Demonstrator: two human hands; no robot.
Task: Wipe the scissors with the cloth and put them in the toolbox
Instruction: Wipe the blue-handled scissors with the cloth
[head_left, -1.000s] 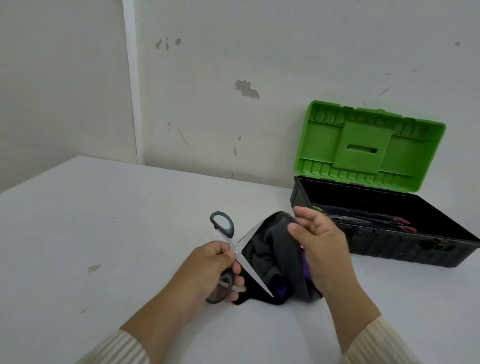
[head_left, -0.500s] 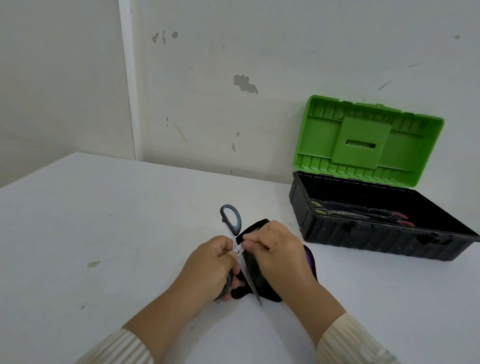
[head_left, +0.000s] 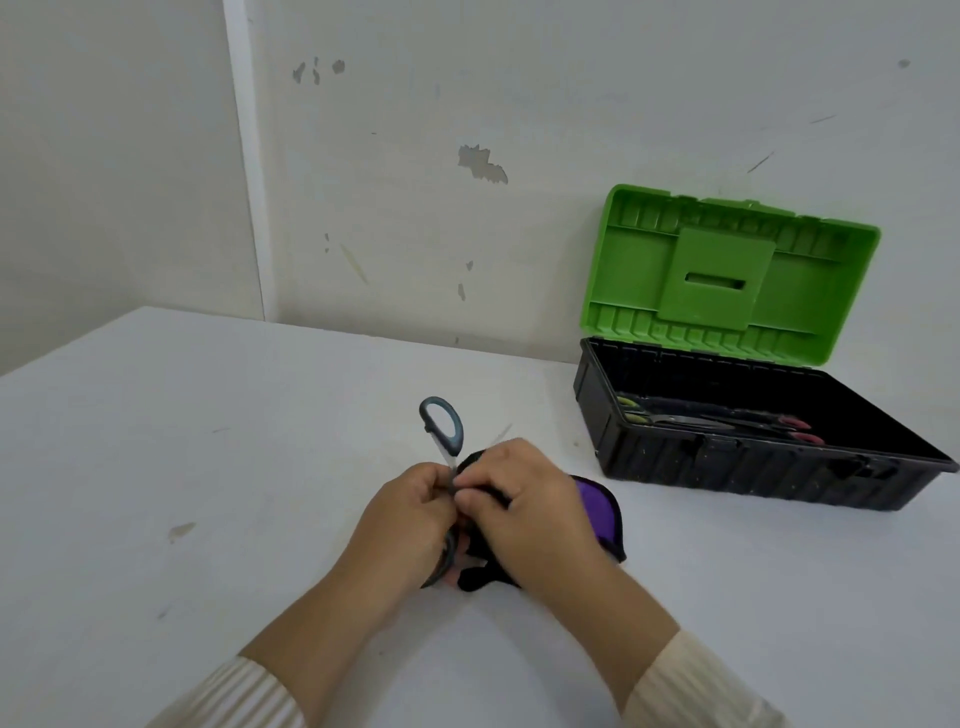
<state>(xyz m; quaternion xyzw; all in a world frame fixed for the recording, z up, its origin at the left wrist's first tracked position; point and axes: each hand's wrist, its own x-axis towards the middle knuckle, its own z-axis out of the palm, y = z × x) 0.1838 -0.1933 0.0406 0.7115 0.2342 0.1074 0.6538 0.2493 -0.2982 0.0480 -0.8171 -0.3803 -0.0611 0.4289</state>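
Grey-handled scissors (head_left: 442, 425) are spread apart; one handle loop sticks up beyond my hands, the other sits inside my left hand (head_left: 405, 519), which grips it. My right hand (head_left: 524, 509) holds a black and purple cloth (head_left: 597, 514) bunched against the scissors near the pivot; the blades are hidden under hand and cloth. The black toolbox (head_left: 727, 467) with its green lid (head_left: 727, 275) raised stands at the right, apart from my hands.
Inside the toolbox lie other tools (head_left: 727, 421) with red and yellow-green handles. The white table (head_left: 208, 467) meets a scuffed wall behind; the lid leans against that wall.
My right hand came down from a raised, open pose onto the cloth and pressed it to the scissors. The bare blades seen earlier are now covered. My left hand kept its hold.
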